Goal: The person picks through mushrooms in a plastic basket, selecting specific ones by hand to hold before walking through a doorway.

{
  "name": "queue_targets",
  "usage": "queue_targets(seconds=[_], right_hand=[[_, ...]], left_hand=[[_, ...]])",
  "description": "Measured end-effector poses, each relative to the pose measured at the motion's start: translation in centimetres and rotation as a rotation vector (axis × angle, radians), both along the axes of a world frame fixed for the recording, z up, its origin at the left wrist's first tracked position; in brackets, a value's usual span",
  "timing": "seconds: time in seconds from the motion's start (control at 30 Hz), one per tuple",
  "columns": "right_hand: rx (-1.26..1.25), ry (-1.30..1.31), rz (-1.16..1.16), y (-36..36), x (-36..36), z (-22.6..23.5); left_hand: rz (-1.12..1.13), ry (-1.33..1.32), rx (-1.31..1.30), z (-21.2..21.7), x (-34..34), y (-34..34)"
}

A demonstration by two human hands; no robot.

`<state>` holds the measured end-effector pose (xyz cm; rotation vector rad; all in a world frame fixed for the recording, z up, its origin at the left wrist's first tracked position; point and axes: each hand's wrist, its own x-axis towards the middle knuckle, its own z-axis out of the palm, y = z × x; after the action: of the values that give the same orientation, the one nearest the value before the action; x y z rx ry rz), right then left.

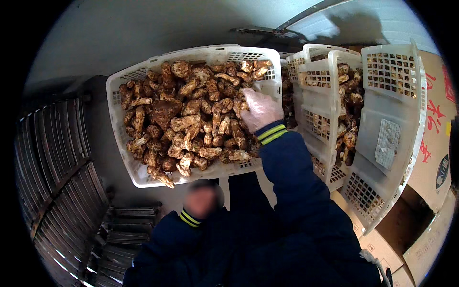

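far left: dark slatted metal racks (57,162), stacked/leaning, curving w/ the lens. more dark slatted trays (126,234) lower down by the floor.

left hand (201,201): blurred blob just below the front edge of the big crate, dark blue sleeve w/ yellow-striped cuff. can't tell if the fingers are open or closed, too smeared. looks like it's right under/at the crate rim but can't say if it's touching.

main crate: white perforated plastic crate (125,86), tilted toward the camera, middle-left of view, in front of a pale grey wall (143,28).

contents: pile of brown and cream wild mushrooms (177,124) filling the crate nearly to the rim, stems + caps all jumbled, one big dark cap near the centre-left.

right hand (260,110): in a thin clear/whitish glove, same blue sleeve + yellow cuff. resting on top of the mushrooms at the right side of the crate, fingers curled down into the pile, closing loosely on shrooms there. can't make out exactly which one it's got.

right of that: second white perforated plastic crate (318,105) stood up on edge, just beside the main one, more mushrooms showing in it.

further right: third white plastic crate with a paper label (392,124), also tipped up, touching the second.

far right: brown cardboard boxes (430,191) w/ red print, flaps open below.
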<state>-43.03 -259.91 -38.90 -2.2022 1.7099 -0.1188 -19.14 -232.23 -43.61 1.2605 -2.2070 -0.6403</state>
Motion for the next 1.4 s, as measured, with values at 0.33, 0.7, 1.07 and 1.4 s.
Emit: queue_targets(seconds=[0.33, 0.7, 1.07, 1.4], right_hand=[[0.486, 0.295, -0.093, -2.1, 2.5, -0.1], [0.175, -0.023, -0.205, 0.6, 2.2, 1.3], [-0.484, -0.52, 0.006, 2.2, 7.2, 5.4], [-0.236, -0.816, -0.046, 7.2, 8.8, 5.1]], left_hand=[[-0.084, -0.908, -0.409, -0.2, 0.5, -0.6], [-0.186, -0.99, -0.426, -1.9, 1.1, 1.2], [-0.125, -0.87, -0.291, 2.5, -1.0, -2.7], [-0.162, -1.005, -0.573, 1.5, -0.5, -2.2]])
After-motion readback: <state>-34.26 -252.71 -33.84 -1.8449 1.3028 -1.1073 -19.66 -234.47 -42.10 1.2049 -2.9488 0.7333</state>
